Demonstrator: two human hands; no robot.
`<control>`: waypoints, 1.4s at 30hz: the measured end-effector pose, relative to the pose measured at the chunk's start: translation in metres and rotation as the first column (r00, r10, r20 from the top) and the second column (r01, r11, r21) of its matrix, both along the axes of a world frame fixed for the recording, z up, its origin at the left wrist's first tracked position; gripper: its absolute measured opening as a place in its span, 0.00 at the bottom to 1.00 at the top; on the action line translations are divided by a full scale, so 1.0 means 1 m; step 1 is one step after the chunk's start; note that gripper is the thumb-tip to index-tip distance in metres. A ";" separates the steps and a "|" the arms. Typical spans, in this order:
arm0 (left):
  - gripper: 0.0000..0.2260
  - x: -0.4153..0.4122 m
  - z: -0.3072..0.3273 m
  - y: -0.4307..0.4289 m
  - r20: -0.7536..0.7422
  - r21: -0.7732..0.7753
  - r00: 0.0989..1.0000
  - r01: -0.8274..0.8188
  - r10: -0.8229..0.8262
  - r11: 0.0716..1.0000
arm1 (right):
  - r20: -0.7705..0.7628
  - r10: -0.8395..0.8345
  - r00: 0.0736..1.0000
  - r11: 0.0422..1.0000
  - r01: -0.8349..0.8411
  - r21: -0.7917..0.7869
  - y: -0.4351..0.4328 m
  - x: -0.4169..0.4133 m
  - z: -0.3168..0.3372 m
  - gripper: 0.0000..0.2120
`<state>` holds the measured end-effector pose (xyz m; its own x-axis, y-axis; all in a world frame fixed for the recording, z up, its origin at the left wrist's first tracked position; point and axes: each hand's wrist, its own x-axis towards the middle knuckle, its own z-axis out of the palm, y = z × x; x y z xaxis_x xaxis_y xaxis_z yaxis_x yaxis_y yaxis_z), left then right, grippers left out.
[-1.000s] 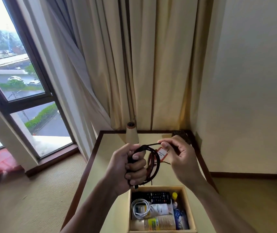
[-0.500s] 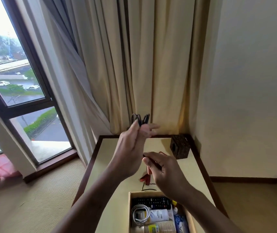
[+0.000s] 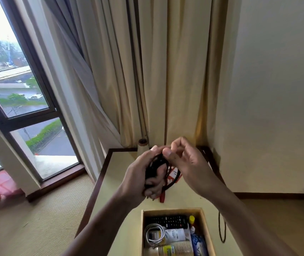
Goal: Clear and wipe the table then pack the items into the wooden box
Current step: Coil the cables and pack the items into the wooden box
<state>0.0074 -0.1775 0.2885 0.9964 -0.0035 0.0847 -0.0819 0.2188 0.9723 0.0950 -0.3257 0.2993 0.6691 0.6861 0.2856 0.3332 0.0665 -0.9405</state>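
"Over the corner table [image 3: 119,182], what did the two hands have?"

"The left hand [image 3: 140,176] had its fingers curled tight round a bundle of black cable [image 3: 154,166], held above the tabletop. The right hand [image 3: 190,163] pinched a strand at the top of that bundle between thumb and forefinger, its other fingers loosely bent."

"And the wooden box [image 3: 205,230]?"

"It sat open on the table's near end, below both hands and apart from them. A remote control [image 3: 167,220] lay along its far wall; a coiled white cable [image 3: 153,233], a stack of paper cups [image 3: 175,247] and a yellow-capped bottle [image 3: 191,218] shared the box. A red-and-white tag [image 3: 173,172] hung among the cable loops, above the box. A loop of black cord [image 3: 222,230] showed just right of the box."

"Behind?"

"Cream curtains [image 3: 166,71], with a window [image 3: 18,89] at left."
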 end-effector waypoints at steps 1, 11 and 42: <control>0.23 0.000 0.000 -0.002 -0.011 -0.032 0.999 -0.051 0.051 0.998 | -0.098 -0.017 0.995 1.000 0.018 0.014 0.001 -0.001 0.002 0.12; 0.22 0.011 0.010 -0.018 -0.139 -0.043 0.848 -0.522 0.512 0.852 | -0.340 -0.001 0.940 0.993 -0.038 -0.108 0.007 -0.006 0.004 0.24; 0.16 -0.003 -0.004 -0.011 0.133 -0.451 0.924 0.379 -0.359 0.808 | -0.264 0.272 0.925 0.952 -0.299 -0.067 -0.006 0.009 0.026 0.21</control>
<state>0.0043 -0.1887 0.2847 0.9236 -0.3214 0.2087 0.0608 0.6606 0.7483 0.1044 -0.3318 0.3252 0.4805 0.8754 0.0523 0.0694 0.0215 -0.9974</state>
